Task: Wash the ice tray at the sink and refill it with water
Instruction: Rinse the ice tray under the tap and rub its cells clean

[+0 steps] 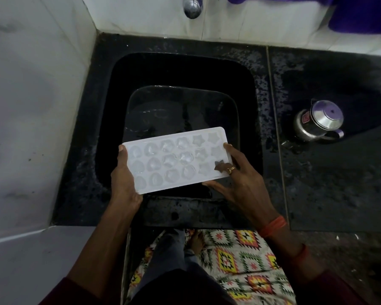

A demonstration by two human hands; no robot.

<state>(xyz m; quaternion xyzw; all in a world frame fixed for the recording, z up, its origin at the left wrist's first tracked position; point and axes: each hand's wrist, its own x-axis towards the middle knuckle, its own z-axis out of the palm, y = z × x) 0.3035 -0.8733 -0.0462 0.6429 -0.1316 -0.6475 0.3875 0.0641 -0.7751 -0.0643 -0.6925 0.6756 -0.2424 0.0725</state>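
Ice tray [176, 159], white, translucent, round and star-shaped cavities

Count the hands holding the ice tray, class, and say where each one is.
2. The left hand grips the left end of the ice tray; the right hand holds its right end, over the sink. None seems hidden.

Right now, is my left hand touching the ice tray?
Touching. The head view shows the left hand gripping the ice tray at its left short edge, with the thumb lying on the top rim.
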